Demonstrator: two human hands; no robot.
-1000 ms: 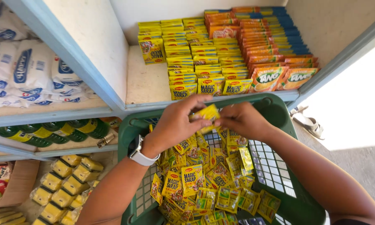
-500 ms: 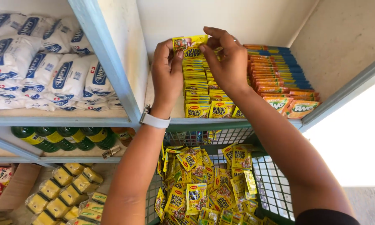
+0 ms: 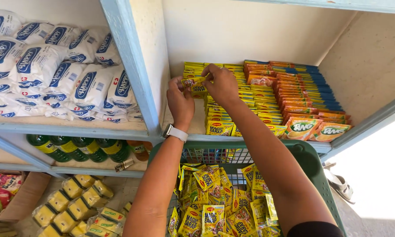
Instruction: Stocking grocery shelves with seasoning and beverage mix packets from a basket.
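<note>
Yellow sachets (image 3: 194, 81): pinched by left hand (image 3: 180, 102) and right hand (image 3: 221, 83) — both grips closed on them.
Risk: nudging far stacked rows (image 3: 217, 109) on shelf (image 3: 118, 131) — toppling likely.

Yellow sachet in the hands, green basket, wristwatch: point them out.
yellow sachet (image 3: 194, 81), head view, its middle between both hands.
green basket (image 3: 317, 164), head view, its right rim.
wristwatch (image 3: 175, 132), head view, band on the left wrist.

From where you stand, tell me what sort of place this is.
Most likely a small shop's stock shelves. Rows of yellow sachets and orange drink packets stand faced up, white bagged goods fill the next bay, and a green basket of sachets waits below.
</note>
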